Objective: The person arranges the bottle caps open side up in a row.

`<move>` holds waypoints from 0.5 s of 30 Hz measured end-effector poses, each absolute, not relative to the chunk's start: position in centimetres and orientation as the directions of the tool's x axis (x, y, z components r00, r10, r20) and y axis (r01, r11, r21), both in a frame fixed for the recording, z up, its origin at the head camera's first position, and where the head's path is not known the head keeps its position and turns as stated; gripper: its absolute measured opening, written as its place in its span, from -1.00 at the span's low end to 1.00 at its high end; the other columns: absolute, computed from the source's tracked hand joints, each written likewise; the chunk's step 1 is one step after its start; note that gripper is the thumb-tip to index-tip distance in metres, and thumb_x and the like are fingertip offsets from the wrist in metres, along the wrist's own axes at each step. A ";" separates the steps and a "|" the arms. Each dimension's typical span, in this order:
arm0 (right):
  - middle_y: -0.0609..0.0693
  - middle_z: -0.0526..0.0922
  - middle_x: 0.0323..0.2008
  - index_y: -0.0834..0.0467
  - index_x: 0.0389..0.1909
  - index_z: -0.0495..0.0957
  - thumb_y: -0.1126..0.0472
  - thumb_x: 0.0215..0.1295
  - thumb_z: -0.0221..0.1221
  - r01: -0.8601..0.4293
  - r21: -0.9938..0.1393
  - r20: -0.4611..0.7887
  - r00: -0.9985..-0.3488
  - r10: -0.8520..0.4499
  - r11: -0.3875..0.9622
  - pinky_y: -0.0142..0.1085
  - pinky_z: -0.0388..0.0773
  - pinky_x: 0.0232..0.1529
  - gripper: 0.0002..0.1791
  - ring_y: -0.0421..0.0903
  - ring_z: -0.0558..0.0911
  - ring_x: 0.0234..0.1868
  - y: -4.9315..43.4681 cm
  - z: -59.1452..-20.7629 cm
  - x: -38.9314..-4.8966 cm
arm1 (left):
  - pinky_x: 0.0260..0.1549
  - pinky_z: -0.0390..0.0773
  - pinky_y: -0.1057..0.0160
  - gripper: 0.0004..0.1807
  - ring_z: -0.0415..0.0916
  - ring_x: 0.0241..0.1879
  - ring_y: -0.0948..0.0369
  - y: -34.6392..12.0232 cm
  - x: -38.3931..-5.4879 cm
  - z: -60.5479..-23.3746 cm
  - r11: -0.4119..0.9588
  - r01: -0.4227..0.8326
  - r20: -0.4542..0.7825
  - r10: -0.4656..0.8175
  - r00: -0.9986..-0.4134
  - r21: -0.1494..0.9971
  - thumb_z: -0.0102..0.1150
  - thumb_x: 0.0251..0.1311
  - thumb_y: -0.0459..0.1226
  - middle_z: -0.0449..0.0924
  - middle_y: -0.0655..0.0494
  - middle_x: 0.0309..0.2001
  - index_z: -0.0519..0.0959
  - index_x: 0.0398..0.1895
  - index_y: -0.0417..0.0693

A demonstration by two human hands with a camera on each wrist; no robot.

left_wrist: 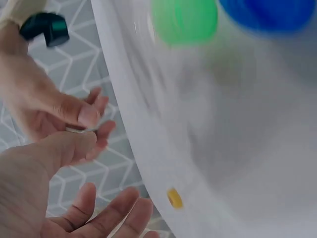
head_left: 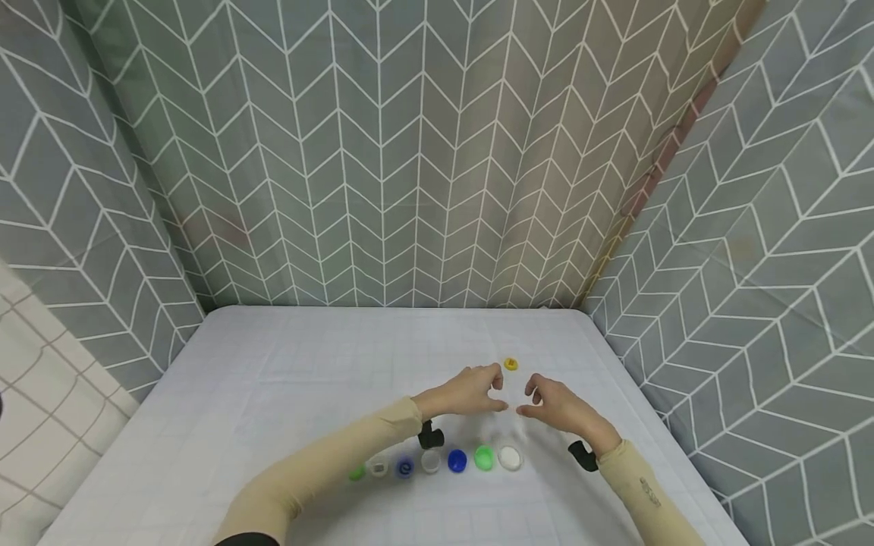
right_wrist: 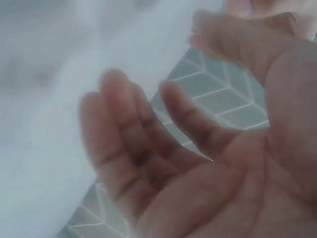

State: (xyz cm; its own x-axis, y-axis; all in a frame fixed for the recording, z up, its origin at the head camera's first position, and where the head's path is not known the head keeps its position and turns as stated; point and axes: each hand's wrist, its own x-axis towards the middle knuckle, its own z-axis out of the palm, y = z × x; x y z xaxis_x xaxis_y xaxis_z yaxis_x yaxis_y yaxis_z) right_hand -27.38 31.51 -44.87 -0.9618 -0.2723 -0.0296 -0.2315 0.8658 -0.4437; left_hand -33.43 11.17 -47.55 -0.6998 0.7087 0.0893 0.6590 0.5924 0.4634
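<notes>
My left hand (head_left: 471,390) is raised over the table with its fingers loosely bent and nothing in its grasp. Facing it, a short gap away, my right hand (head_left: 560,406) hovers with relaxed fingers, also holding nothing; its palm (right_wrist: 208,193) shows in the right wrist view. A small round yellow piece (head_left: 510,364) lies just beyond the hands and appears blurred in the left wrist view. Nearer the body stands a row of small round caps or cups: white (head_left: 510,458), green (head_left: 484,457), blue (head_left: 457,460) and clear (head_left: 431,461).
The row goes on leftward with another blue round piece (head_left: 405,466), a whitish piece (head_left: 378,466) and a green piece (head_left: 356,473), partly behind the left forearm. A white cloth covers the table (head_left: 273,379). Patterned grey curtains (head_left: 410,152) hang around it.
</notes>
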 end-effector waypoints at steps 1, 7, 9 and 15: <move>0.05 0.55 -0.37 0.28 -0.15 0.46 0.12 0.13 0.35 -0.216 -0.446 -0.022 -0.967 -0.252 0.869 -0.26 0.44 -0.39 -0.60 -0.12 0.50 -0.38 31.7 -45.0 -27.8 | -0.29 0.38 0.33 -0.62 0.39 -0.41 0.34 11.2 -33.9 -47.5 0.600 0.647 0.090 0.697 -0.712 0.472 0.31 0.14 0.00 0.62 0.08 -0.14 0.42 -0.16 0.03; 0.15 0.58 -0.27 0.33 -0.01 0.43 0.14 0.17 0.33 -0.140 -0.476 -0.001 -0.987 -0.159 0.868 -0.22 0.50 -0.36 -0.52 -0.06 0.54 -0.35 33.0 -45.9 -30.1 | -0.36 0.42 0.37 -0.61 0.41 -0.41 0.31 11.5 -36.0 -47.7 0.624 0.585 0.067 0.653 -0.755 0.518 0.31 0.14 -0.02 0.60 0.08 -0.15 0.42 -0.14 -0.02; 0.18 0.59 -0.24 0.32 0.01 0.43 0.13 0.18 0.32 -0.125 -0.487 0.016 -0.991 -0.134 0.865 -0.20 0.52 -0.34 -0.52 -0.04 0.55 -0.32 33.2 -46.1 -30.9 | -0.32 0.44 0.35 -0.61 0.43 -0.36 0.30 11.7 -36.7 -47.9 0.628 0.573 0.065 0.642 -0.764 0.526 0.30 0.15 -0.03 0.58 0.11 -0.16 0.43 -0.13 -0.03; 0.24 0.61 -0.20 0.34 0.05 0.44 0.14 0.21 0.29 -0.097 -0.521 0.070 -0.995 -0.070 0.848 -0.16 0.54 -0.30 -0.52 0.04 0.59 -0.26 33.6 -46.8 -33.2 | -0.05 0.50 0.23 -0.63 0.50 -0.07 0.20 12.6 -38.6 -48.3 0.647 0.528 0.057 0.602 -0.796 0.550 0.27 0.20 -0.08 0.56 0.07 -0.02 0.46 -0.04 -0.06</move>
State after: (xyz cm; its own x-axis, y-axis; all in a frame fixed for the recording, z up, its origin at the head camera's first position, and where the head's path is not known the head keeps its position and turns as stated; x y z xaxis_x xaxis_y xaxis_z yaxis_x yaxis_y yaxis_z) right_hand -33.24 33.61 -46.77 -0.9951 -0.0705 0.0698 -0.0966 0.8483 -0.5207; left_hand -38.62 12.63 -48.28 -0.7964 0.6021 0.0566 0.5281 0.6468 0.5502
